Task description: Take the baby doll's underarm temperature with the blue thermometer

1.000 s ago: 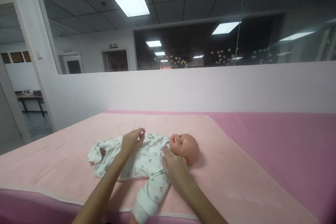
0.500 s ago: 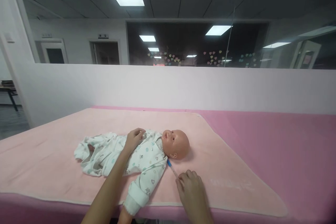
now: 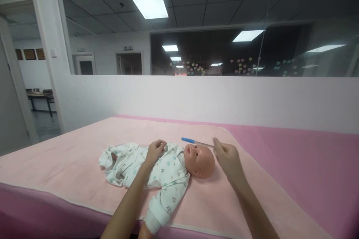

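Head view: your right hand [image 3: 228, 157] pinches a blue-ended stick [image 3: 188, 140]; dipping it could poke the doll [image 3: 202, 161]. Your left hand [image 3: 156, 151] lies over clothing [image 3: 171, 170], grip unclear.

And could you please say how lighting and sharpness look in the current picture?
Head view: the largest ceiling light is blown out, bright panels show in the dark window, the doll's head casts a faint shadow, the right hand looks slightly soft.
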A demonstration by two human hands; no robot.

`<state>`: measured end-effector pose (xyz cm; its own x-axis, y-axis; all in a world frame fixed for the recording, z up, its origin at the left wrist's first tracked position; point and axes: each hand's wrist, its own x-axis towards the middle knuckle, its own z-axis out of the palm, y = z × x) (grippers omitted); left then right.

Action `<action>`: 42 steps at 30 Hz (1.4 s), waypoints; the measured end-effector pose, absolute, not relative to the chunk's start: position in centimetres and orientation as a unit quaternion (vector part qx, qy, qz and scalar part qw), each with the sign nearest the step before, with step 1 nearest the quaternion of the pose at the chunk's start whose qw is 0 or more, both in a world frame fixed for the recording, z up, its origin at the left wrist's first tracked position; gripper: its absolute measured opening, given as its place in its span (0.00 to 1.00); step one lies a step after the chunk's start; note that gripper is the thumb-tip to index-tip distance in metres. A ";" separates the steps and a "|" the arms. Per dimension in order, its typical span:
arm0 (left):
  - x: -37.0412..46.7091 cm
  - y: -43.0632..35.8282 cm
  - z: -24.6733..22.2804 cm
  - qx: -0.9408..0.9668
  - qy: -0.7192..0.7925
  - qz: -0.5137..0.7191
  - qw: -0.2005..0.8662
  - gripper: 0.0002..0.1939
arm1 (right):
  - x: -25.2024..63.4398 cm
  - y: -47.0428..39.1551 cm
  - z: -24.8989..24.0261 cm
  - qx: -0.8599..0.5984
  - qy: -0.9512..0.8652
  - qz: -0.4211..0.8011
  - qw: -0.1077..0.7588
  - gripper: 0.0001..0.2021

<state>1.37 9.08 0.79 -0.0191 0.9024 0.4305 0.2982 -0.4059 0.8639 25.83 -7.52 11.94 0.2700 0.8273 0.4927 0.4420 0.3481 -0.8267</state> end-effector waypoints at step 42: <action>1.7 7.8 1.5 0.650 0.465 0.544 0.258 0.14 | 24.5 -3.4 16.7 -0.458 -0.680 0.390 0.419 0.22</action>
<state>1.72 7.78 1.53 -0.0229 0.8841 0.4668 0.3231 -0.4353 0.8403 24.47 -3.44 16.69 -0.2307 0.9496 0.2122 0.2957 0.2762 -0.9145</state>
